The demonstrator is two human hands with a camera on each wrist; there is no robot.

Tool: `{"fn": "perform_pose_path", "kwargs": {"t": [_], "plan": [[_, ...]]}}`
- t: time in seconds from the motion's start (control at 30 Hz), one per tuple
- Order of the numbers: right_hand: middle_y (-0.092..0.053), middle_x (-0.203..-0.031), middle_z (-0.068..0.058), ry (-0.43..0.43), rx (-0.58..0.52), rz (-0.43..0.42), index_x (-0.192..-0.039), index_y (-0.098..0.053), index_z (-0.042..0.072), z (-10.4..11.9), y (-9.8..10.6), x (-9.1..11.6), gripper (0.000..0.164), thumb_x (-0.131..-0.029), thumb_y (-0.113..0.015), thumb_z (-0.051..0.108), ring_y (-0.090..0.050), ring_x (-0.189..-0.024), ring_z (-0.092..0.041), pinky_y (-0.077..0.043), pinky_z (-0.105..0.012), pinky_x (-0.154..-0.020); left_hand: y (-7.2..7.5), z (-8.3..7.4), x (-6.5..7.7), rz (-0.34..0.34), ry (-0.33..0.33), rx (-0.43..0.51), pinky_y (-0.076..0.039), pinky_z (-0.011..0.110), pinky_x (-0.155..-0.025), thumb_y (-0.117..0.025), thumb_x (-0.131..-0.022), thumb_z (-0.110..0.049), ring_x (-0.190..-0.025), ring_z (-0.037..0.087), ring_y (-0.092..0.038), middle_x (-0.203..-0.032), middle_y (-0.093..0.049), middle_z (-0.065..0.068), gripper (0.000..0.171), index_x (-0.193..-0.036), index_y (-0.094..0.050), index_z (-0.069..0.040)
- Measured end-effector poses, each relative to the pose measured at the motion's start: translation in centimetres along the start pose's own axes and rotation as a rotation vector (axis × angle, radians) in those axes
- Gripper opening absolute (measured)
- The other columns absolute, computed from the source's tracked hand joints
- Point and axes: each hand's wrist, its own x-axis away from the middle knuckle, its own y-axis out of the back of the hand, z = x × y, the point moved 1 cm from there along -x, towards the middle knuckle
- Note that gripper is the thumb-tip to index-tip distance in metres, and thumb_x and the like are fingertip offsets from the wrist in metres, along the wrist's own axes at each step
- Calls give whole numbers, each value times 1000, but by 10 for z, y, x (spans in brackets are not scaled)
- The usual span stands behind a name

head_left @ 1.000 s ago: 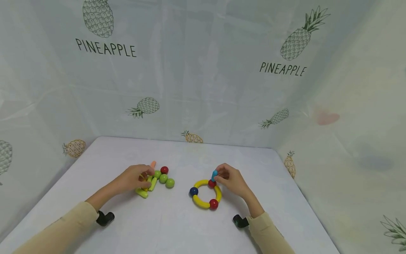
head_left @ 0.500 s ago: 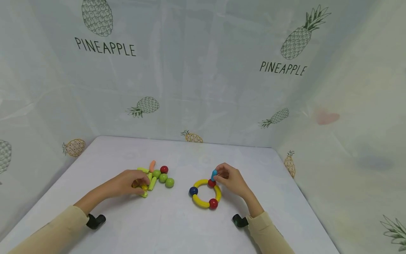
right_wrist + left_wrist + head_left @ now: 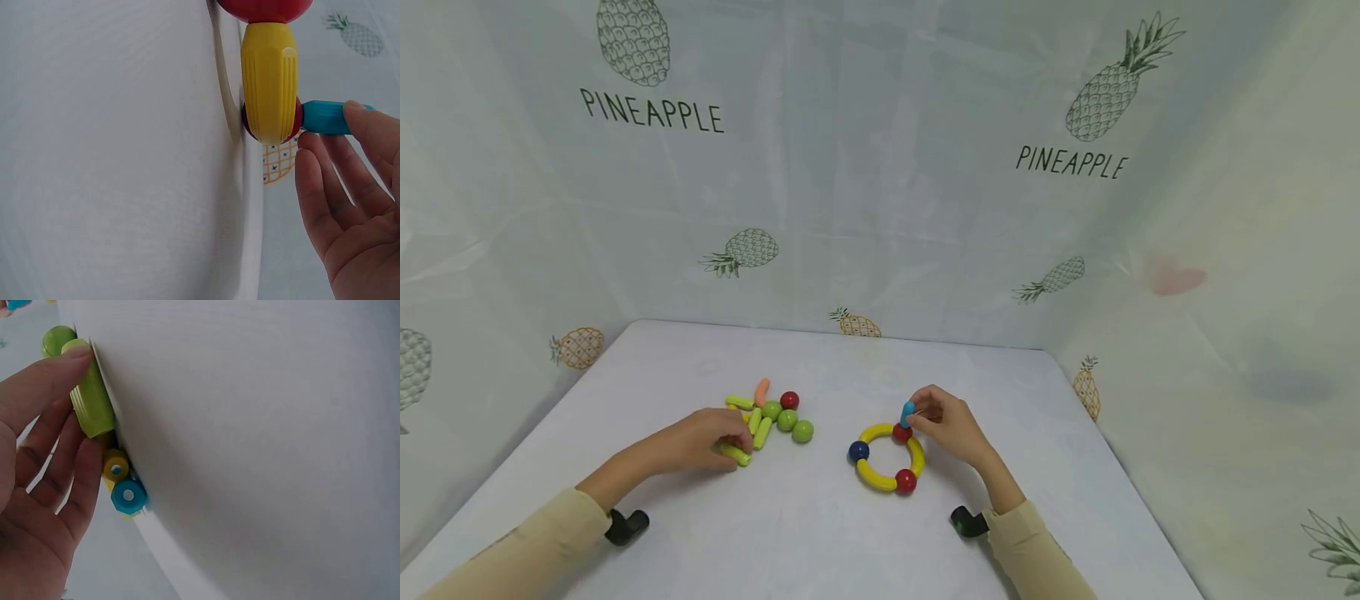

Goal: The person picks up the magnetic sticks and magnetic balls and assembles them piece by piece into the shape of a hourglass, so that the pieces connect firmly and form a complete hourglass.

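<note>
At the left, my left hand is over a loose pile of toy rods. In the left wrist view its thumb lies on a light green rod, fingers curled behind it. A yellow rod and a blue rod lie end-on beside those fingers. My right hand pinches a short blue rod, which stands on a red ball of a ring. That ring joins curved yellow rods with a dark blue ball and a second red ball.
Several green balls sit right of the rod pile, with a red ball and a curved orange rod behind them. More green rods lie close by. A pineapple-print curtain hangs behind the white table.
My left hand has drawn back from the far rods to the near green rod, uncovering green and yellow rods behind. The right hand keeps holding the blue rod on the ring.
</note>
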Motion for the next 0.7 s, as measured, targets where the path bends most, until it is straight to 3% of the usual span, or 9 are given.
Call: {"fn": "perform_pose_path", "kwargs": {"t": [0.47, 0.57, 0.7], "plan": [[-74, -104, 4, 1, 4, -1, -116, -66, 18, 1, 0, 0, 24, -97, -80, 13, -71, -93, -16, -60, -25, -83, -3, 1, -3, 47, 19, 22, -53, 23, -76, -88, -88, -17, -86, 2, -55, -92, -59, -19, 27, -101, -72, -35], [-74, -103, 4, 0, 1, -1, -116, -66, 18, 1, 0, 0, 24, -97, -80, 13, -71, -93, -16, -60, -26, -83, -1, -2, -4, 16, 1, 28, -54, 23, -76, -87, -89, -16, -86, 3, -57, -94, -61, -19, 26, -102, -72, -33], [-74, -105, 3, -1, -7, 2, -116, -66, 18, 1, 0, 0, 24, -97, -80, 12, -72, -94, -17, -61, -26, -83, 3, -9, -9, -81, -29, 55, -57, 24, -76, -86, -91, -13, -87, 5, -61, -98, -66, -15, 24, -106, -74, -28]]}}
